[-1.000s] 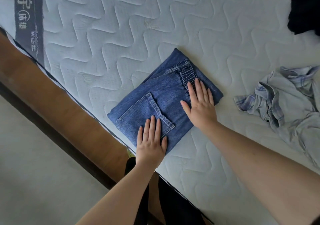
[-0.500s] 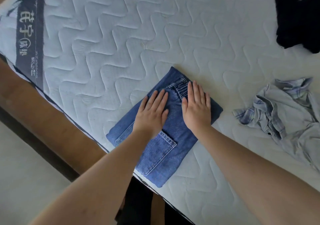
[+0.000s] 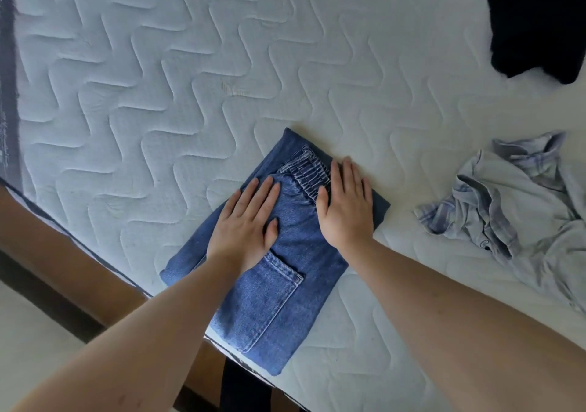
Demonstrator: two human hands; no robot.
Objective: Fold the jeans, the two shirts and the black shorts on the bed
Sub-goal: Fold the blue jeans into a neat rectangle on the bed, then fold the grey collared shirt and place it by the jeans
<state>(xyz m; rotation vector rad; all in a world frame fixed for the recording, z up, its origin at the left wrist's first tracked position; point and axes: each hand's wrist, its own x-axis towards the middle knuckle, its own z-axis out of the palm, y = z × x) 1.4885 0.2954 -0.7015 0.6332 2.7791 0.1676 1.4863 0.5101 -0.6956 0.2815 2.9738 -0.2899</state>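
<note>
The blue jeans lie folded into a compact rectangle at the near edge of the quilted white mattress, back pocket facing up. My left hand presses flat on the jeans' left half above the pocket. Flat beside it, my right hand rests on the far right corner next to the elastic waistband. A crumpled pale blue plaid shirt lies to the right. Black clothing sits at the far right corner, partly cut off by the frame.
The wooden bed frame runs diagonally along the mattress's near left edge, with pale floor beyond it. A dark label strip marks the mattress's left end. Something dark shows below the mattress edge near me.
My left hand slid from the jeans' near edge up to their middle beside my right hand. The view shifted so the jeans sit lower and more black clothing shows.
</note>
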